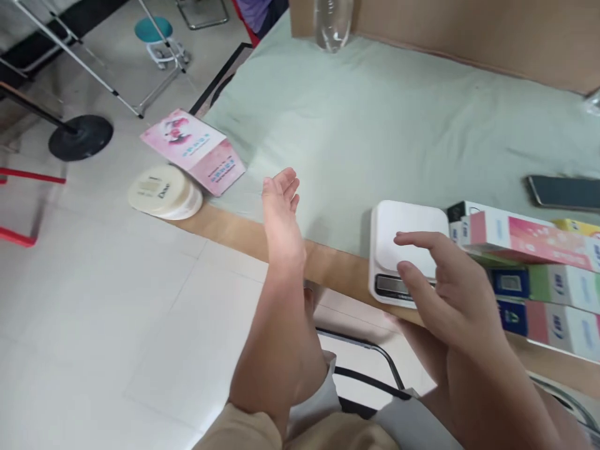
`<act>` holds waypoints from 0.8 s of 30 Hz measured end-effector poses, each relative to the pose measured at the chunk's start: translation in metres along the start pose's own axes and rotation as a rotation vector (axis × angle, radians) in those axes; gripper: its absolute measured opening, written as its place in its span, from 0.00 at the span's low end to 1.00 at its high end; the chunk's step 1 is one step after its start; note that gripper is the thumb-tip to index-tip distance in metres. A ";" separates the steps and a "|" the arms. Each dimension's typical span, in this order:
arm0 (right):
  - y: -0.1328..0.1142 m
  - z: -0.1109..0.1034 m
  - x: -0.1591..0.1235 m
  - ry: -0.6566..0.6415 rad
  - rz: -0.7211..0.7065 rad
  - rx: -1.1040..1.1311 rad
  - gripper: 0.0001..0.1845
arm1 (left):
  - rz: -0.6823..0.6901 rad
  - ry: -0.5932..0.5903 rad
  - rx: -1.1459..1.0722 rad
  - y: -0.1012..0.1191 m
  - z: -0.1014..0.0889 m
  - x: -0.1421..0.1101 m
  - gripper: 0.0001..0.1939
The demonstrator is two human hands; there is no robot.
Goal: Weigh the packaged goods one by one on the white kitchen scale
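My left hand [282, 209] is held edge-on over the front of the table, fingers stretched and slightly curled, with nothing in it. To its left stand a round white Dove tub [162, 190] and a folded pink card [194, 150]. My right hand [450, 281] hovers over a white kitchen scale [407, 231], its thumb and forefinger apart and nothing between them. The scale's dark display [391, 285] is partly hidden by that hand. Right of the scale lie several stacked toothpaste boxes, a pink and white box [529, 236] on top.
A dark phone [567, 191] lies behind the boxes. At the back are a clear bottle [333, 25] and a cardboard panel [469, 37]. A teal stool [154, 30] and a black round stand base [81, 137] are on the floor at left. Part of another person [259, 12] shows at the top.
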State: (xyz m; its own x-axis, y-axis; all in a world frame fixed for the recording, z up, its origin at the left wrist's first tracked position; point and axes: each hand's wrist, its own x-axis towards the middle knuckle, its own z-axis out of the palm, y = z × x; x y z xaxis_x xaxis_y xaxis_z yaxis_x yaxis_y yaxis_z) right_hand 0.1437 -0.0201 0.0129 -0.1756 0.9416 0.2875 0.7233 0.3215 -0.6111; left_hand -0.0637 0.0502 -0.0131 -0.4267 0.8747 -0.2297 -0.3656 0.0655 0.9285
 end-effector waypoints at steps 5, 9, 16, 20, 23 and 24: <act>-0.051 0.074 0.071 -0.144 -0.149 0.087 0.13 | -0.019 0.178 -0.231 0.019 -0.038 0.017 0.31; -0.087 0.134 0.143 -0.274 -0.217 0.100 0.24 | -0.052 0.265 -0.406 0.024 -0.054 0.027 0.30; -0.149 0.195 0.210 -0.521 -0.143 -0.018 0.42 | -0.034 0.285 -0.604 0.028 -0.063 0.030 0.27; -0.162 0.212 0.209 -0.505 -0.116 -0.174 0.34 | -0.110 0.321 -0.622 0.028 -0.064 0.032 0.26; -0.158 0.212 0.206 -0.471 -0.075 -0.218 0.32 | -0.144 0.324 -0.640 0.028 -0.064 0.031 0.27; -0.153 0.209 0.205 -0.468 -0.067 -0.214 0.33 | -0.149 0.332 -0.639 0.028 -0.063 0.031 0.28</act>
State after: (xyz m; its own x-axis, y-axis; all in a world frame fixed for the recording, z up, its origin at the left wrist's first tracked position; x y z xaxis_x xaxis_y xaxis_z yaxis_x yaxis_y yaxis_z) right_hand -0.1432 0.1446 0.0110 -0.4709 0.8794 -0.0699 0.8120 0.4010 -0.4241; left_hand -0.1394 0.0487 -0.0125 -0.5263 0.6800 -0.5105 -0.8065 -0.2092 0.5529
